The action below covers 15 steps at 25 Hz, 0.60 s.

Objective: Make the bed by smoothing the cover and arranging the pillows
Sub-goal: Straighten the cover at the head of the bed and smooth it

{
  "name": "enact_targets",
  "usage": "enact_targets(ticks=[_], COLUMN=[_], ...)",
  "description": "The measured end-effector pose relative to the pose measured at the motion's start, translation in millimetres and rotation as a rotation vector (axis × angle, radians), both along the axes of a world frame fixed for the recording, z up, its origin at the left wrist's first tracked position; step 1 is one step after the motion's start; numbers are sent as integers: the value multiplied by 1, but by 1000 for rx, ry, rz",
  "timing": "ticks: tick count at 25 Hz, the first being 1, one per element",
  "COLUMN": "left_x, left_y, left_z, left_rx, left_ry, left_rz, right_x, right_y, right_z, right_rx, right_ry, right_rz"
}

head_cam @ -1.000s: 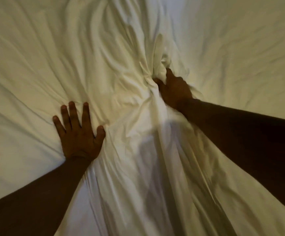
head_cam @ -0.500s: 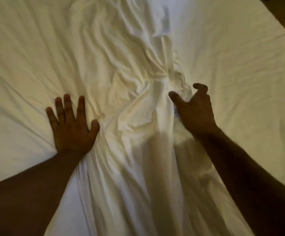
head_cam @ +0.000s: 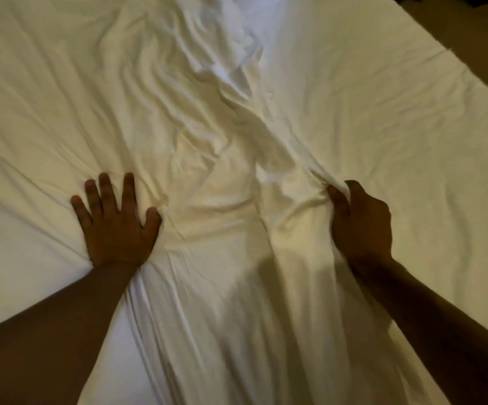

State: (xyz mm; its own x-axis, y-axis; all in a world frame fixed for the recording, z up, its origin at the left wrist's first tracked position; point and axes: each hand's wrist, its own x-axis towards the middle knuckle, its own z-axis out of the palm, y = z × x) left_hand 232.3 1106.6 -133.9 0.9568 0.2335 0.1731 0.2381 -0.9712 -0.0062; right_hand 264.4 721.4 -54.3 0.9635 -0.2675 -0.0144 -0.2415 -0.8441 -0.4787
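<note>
Left hand [head_cam: 117,226] lies flat on the cover [head_cam: 61,112], palm down, fingers spread and straight, pressing into the cloth so that creases fan out from under it. Right hand [head_cam: 359,220] is curled shut on a pinch of the same cover, thumb and fingers closed over a small bunch of fabric that rises just at its knuckles.

The white cover fills nearly the whole view, spread over the bed. Its left and right parts lie fairly flat with only shallow creases. Between the two hands runs a broad band of heavy folds [head_cam: 222,127], from the far edge at the top down to the near bottom, ridged and twisted, thickest just beyond the hands. Both bare forearms reach in from the bottom corners and cast soft shadows across the folds.

At the top right the cover's straight edge [head_cam: 429,36] ends, and beyond it shows a strip of brown floor [head_cam: 482,39].
</note>
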Motion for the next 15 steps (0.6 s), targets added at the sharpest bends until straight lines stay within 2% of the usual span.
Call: enact_targets(ticks=[4,8,9,11,13,15], left_x=[-7,-63,-89,-146,-212,-276], left_y=[-14,-47,-59,-84,-125,-182], left_z=[11,28,32,39,51,54], left_rx=[29,-50,-61,-71,-93,-145], left_ry=[108,259,273,290,347,421], left_rz=[83,187,174,123,91,62], right_x=[14,23,15,-14,-64,-135], right_y=[-12,-34,-38,-31,-20,-25], right_z=[-44,-30,-22,-4,18,31], right_rx=[237,525,535,415,351,280], right_ry=[286,381,379,292,120,67], right_rz=[-163,-295,-322,-321,-188,-39])
